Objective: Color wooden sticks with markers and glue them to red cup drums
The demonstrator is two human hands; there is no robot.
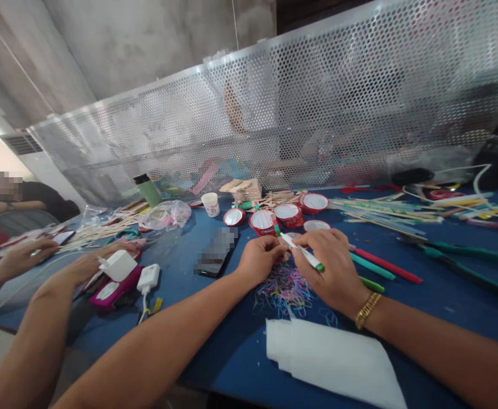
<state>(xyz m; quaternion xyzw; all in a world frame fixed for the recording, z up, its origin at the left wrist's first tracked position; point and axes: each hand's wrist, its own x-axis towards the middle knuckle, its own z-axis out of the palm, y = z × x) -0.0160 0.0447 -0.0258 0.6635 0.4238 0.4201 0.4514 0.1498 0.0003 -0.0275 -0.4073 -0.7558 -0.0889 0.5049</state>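
My right hand is closed around a thin white stick with a green end, held over a heap of small coloured rubber bands on the blue table. My left hand is pinched shut at the stick's far tip; what its fingers hold there is too small to see. A gold bracelet is on my right wrist. Several red-rimmed paper cups stand just beyond my hands.
A white folded sheet lies near the front edge. A dark phone is left of my hands, coloured sticks and green pliers to the right. Another person's hands work at the left by chargers. A perforated metal screen backs the table.
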